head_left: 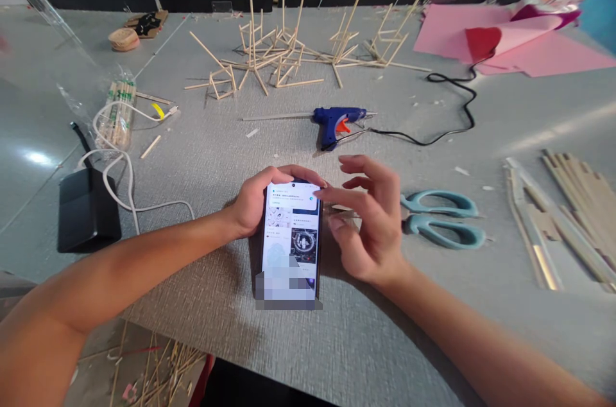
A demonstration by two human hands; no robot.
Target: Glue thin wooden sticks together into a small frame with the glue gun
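Phone sits at five o'clock from the left hand, which curls round its eleven o'clock corner, and nine o'clock from the right hand (fingers spread, index near its one o'clock corner).

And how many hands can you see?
2. The left hand curls around the upper left of the phone; the right hand is on its other side, a fingertip over the upper right edge. I see no others.

See dark-edged phone held portrait over grey tbl, lit scrn w/ pics & txt, pixelated btm.
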